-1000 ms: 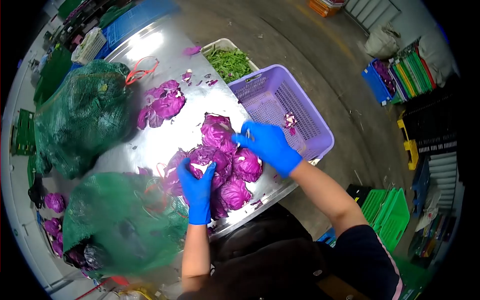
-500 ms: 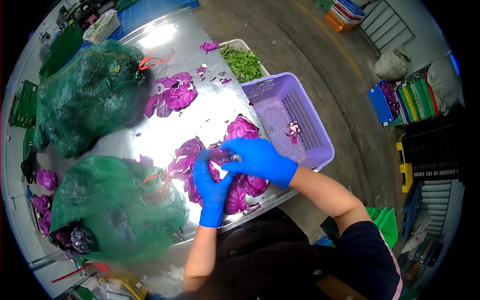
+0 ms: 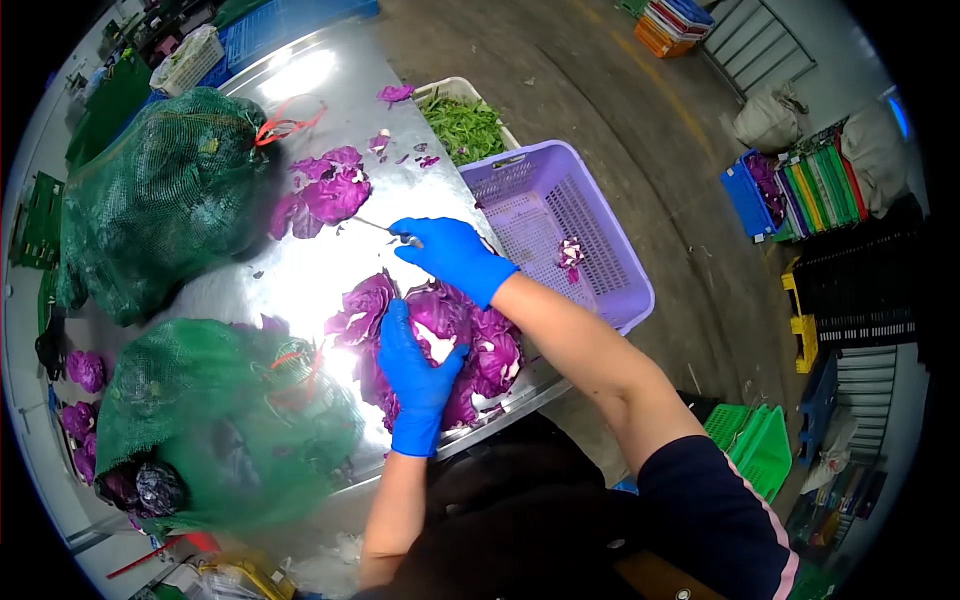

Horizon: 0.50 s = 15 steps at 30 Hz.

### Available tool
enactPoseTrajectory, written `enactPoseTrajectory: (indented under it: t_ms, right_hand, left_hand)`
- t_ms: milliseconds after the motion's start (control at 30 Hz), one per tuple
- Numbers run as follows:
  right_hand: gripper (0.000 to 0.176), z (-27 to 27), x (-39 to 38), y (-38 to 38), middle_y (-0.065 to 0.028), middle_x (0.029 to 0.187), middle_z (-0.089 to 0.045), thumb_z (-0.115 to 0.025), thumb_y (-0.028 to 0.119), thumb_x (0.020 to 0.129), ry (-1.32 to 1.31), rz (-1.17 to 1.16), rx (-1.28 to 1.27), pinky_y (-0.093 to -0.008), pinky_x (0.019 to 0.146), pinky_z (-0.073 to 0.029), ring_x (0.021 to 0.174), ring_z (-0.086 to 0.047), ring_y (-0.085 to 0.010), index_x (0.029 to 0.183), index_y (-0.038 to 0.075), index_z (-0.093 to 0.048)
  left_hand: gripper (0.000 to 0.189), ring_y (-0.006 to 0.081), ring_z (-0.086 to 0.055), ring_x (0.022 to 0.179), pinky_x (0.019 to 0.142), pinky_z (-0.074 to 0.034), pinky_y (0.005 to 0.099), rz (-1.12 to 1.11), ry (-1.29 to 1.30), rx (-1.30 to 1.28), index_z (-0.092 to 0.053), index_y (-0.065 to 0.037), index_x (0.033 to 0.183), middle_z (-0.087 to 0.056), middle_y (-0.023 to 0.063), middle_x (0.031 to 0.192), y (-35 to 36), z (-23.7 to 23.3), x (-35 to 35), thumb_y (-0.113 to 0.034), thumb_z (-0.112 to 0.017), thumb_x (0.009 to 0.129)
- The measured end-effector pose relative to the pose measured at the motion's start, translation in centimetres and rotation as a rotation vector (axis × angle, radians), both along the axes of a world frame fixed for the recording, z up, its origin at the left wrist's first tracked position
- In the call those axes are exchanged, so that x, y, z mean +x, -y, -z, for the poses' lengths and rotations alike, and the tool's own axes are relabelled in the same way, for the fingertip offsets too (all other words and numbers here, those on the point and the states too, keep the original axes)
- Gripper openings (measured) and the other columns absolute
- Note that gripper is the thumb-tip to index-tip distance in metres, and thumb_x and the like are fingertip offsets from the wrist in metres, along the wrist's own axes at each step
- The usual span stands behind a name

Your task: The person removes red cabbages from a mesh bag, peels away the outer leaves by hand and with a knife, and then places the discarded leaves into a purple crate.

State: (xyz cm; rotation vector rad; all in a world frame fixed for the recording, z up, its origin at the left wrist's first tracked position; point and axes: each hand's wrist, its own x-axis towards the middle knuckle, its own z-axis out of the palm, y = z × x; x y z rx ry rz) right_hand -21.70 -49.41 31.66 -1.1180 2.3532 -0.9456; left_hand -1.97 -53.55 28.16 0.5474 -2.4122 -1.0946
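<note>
Steel table (image 3: 300,258) sat over a concrete floor, purple crate (image 3: 628,235) just beside its edge, probably for easy reach; one leafy scrap (image 3: 570,253) lay inside. Red cabbage (image 3: 440,312) in hand was on the table, near the wearer's edge, bunched with other heads (image 3: 497,362); close placement likely shortened the reach, and the neighbours may have helped stop it rolling. Left hand (image 3: 415,368), blue-gloved, was clamped on it, thumb and fingers either side of a pale patch: looked like a steadying grip that left that patch exposed. Right hand (image 3: 455,258) was apart from the left, beyond the cabbage, fingers closed round a slim knife-like tool (image 3: 374,225), tip toward the loose leaves (image 3: 335,190); judged it a pose that kept the edge clear of the left fingers. Leaves sat in one heap, apparently out of the way. Bulging green mesh sack (image 3: 165,200) had a red tie (image 3: 285,128), presumably to hold its load; contents too dim to tell.
</note>
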Motion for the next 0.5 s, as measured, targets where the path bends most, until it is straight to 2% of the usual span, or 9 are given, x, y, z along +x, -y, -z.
enactPoseTrajectory:
  t_ms: [67,100,133,233,300,333,400,433,500]
  right_hand:
    - [0.055,0.2,-0.1,-1.4,-0.0170,0.117,-0.067,-0.071,0.039,0.086,0.192,-0.010,-0.115,-0.0358,0.089,-0.052,0.106,-0.066,-0.0271,0.131,0.009,-0.059]
    - [0.073,0.0,0.4,-2.5,-0.0170,0.129,-0.062,-0.075,0.046,0.082,0.379,-0.109,-0.084,-0.0340,0.095,-0.049,0.113,-0.062,-0.0243,0.138,0.005,-0.052]
    - [0.082,-0.3,0.6,-2.9,-0.0159,0.134,-0.059,-0.077,0.048,0.079,0.428,-0.198,0.049,-0.0327,0.098,-0.047,0.116,-0.061,-0.0237,0.143,0.007,-0.047]
    - [0.068,2.7,1.1,-2.9,-0.0189,0.117,-0.066,-0.077,0.050,0.077,0.367,-0.191,0.047,-0.0356,0.089,-0.050,0.102,-0.065,-0.0257,0.126,0.006,-0.060]
    - [0.061,2.0,0.4,-1.4,-0.0214,0.107,-0.069,-0.076,0.050,0.077,0.528,-0.073,0.225,-0.0386,0.083,-0.051,0.095,-0.067,-0.0279,0.114,0.004,-0.066]
    - [0.056,4.8,0.2,-1.2,-0.0238,0.097,-0.068,-0.075,0.051,0.076,0.286,-0.040,0.072,-0.0418,0.076,-0.051,0.087,-0.068,-0.0311,0.101,0.001,-0.068]
    - [0.057,5.6,-0.8,-0.8,-0.0232,0.102,-0.068,-0.075,0.051,0.076,0.286,-0.043,0.042,-0.0416,0.079,-0.052,0.091,-0.068,-0.0346,0.104,0.002,-0.068]
    - [0.057,5.0,-0.9,-0.9,-0.0229,0.102,-0.068,-0.075,0.050,0.076,0.196,-0.093,0.081,-0.0417,0.080,-0.052,0.092,-0.067,-0.0355,0.105,0.002,-0.068]
    - [0.056,4.1,-0.1,-1.5,-0.0223,0.103,-0.068,-0.074,0.050,0.076,0.026,-0.187,0.163,-0.0420,0.081,-0.053,0.093,-0.067,-0.0372,0.106,0.003,-0.068]
  left_hand:
    - [0.103,0.0340,-0.045,0.130,0.111,-0.035,0.0413,0.007,0.006,0.096,-0.035,0.003,0.145,-0.044,0.0216,0.143,0.7,-0.1,0.2,-0.028,-0.089,0.063]
    - [0.103,0.0336,-0.045,0.131,0.111,-0.035,0.0410,0.016,0.027,0.120,-0.035,0.003,0.145,-0.044,0.0210,0.143,0.9,-0.2,0.3,-0.028,-0.090,0.063]
    - [0.104,0.0340,-0.044,0.131,0.112,-0.034,0.0412,0.018,0.031,0.161,-0.035,0.003,0.145,-0.045,0.0208,0.142,1.1,-0.3,0.2,-0.030,-0.090,0.062]
    - [0.094,0.0341,-0.053,0.121,0.103,-0.043,0.0414,0.002,0.172,0.104,-0.044,0.002,0.133,-0.052,0.0206,0.131,1.9,-2.1,-0.9,-0.037,-0.090,0.061]
    - [0.088,0.0342,-0.057,0.114,0.096,-0.047,0.0416,-0.012,0.318,0.159,-0.048,0.001,0.127,-0.056,0.0203,0.124,2.0,-4.1,-2.6,-0.040,-0.089,0.060]
    - [0.086,0.0341,-0.059,0.111,0.094,-0.048,0.0417,-0.039,0.310,0.113,-0.049,0.001,0.124,-0.057,0.0200,0.121,1.5,-3.6,-2.5,-0.041,-0.089,0.060]
    - [0.083,0.0339,-0.061,0.105,0.088,-0.050,0.0418,-0.084,0.277,0.009,-0.050,0.000,0.120,-0.059,0.0193,0.116,1.1,-1.7,-3.3,-0.042,-0.089,0.059]
    - [0.085,0.0364,-0.058,0.114,0.095,-0.048,0.0432,-0.024,0.239,-0.044,-0.050,-0.001,0.124,-0.056,0.0223,0.125,1.0,-1.5,-2.8,-0.041,-0.089,0.060]
    - [0.086,0.0376,-0.054,0.120,0.099,-0.045,0.0433,0.001,0.182,-0.079,-0.049,-0.002,0.127,-0.051,0.0240,0.133,1.0,-1.2,-2.0,-0.039,-0.088,0.061]
